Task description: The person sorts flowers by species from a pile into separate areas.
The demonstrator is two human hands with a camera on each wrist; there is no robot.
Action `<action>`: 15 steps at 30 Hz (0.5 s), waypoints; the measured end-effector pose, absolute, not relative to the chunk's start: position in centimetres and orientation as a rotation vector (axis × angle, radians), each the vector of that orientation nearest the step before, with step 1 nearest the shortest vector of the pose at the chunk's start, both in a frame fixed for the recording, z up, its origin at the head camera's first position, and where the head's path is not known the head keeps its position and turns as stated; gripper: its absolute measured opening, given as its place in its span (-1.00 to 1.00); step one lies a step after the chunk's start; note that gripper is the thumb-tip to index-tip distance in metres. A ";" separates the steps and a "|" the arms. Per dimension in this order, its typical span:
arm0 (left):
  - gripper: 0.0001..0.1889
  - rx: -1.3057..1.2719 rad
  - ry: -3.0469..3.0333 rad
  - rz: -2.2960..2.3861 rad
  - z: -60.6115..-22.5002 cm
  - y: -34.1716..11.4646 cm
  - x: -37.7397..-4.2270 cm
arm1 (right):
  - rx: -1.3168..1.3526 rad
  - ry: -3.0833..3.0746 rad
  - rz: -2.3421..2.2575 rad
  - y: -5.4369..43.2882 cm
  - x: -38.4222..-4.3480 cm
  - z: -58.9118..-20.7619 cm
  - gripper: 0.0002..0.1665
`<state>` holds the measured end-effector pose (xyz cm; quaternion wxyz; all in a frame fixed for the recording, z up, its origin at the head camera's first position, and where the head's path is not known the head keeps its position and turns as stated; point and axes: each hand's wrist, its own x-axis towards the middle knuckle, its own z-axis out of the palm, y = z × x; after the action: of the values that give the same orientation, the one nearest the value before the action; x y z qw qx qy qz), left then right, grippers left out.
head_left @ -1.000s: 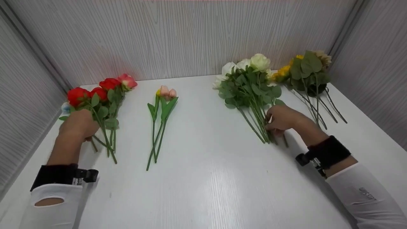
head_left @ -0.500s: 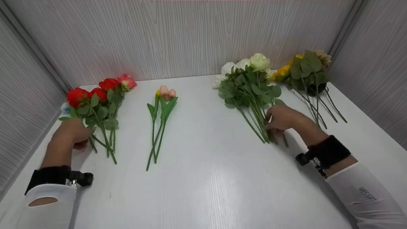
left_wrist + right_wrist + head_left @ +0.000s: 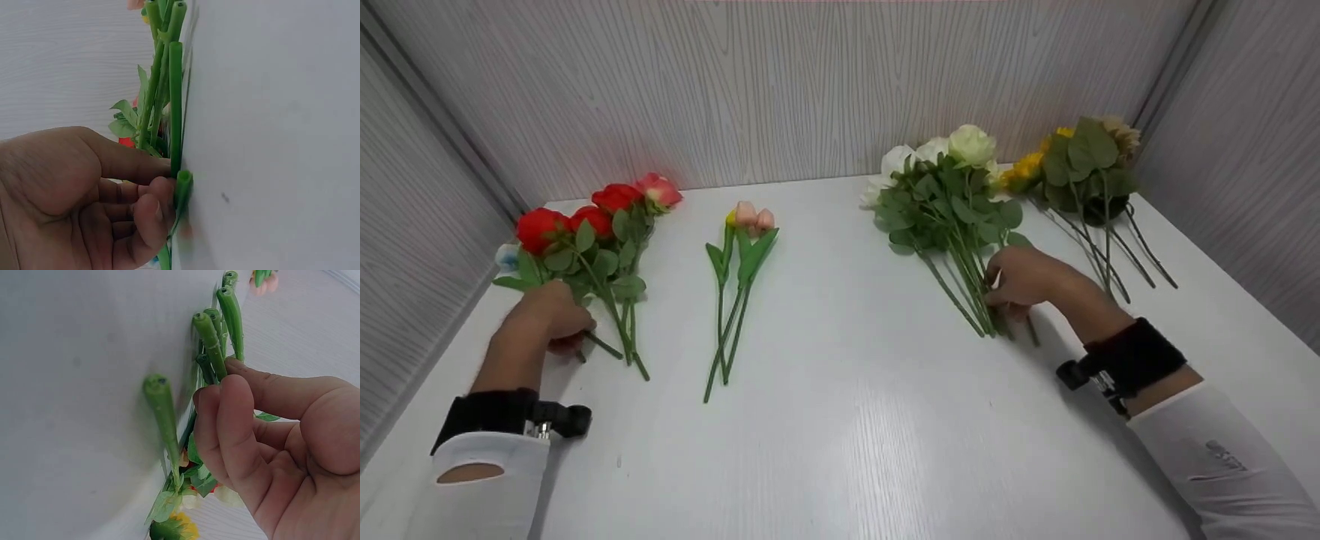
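Observation:
Red roses (image 3: 540, 230) with leafy green stems lie at the left, and my left hand (image 3: 544, 319) is at their lower stems. Its thumb and forefinger pinch a green flower stem (image 3: 176, 101) close to the table in the left wrist view; which bloom it belongs to is hidden. Toward the right, a bunch of white roses (image 3: 973, 147) lies with its stems pointing at me. My right hand (image 3: 1024, 281) grips some of those stems, and the right wrist view has thumb and fingertips around a green stem (image 3: 209, 343). Another stem (image 3: 162, 405) stands apart from these fingers.
Pink and yellow tulips (image 3: 745, 215) lie on the white table (image 3: 840, 420) between the hands. Yellow flowers (image 3: 1024, 174) and a beige bloom with large leaves (image 3: 1091, 146) lie at the back right. A pale blue flower (image 3: 507, 257) is by the left wall. Panels enclose the table.
My left hand moved left and down off the red roses' stems, then came back slightly right onto a stem. Some red rose stems shifted right. The right hand stayed in place.

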<state>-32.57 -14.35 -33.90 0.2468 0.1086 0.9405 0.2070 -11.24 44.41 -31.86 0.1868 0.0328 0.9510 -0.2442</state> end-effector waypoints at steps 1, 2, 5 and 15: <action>-0.82 0.281 2.577 0.559 -33.9 -14.4 -32.5 | 0.096 2.676 -0.682 44.4 -11.3 -31.8 -0.50; -0.82 0.264 2.592 0.548 -33.8 -14.6 -32.5 | 0.098 2.675 -0.679 44.4 -11.3 -31.9 -0.50; -0.77 0.210 2.625 0.515 -33.7 -15.0 -32.4 | 0.104 2.676 -0.665 44.5 -11.3 -31.9 -0.50; -0.77 0.182 2.594 0.440 -33.6 -15.3 -32.7 | 0.101 2.682 -0.665 44.5 -11.3 -32.0 -0.52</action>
<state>-32.74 -15.33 -33.57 0.2497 0.0669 0.9524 0.1615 -11.35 44.50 -31.98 0.1869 0.0359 0.9528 -0.2364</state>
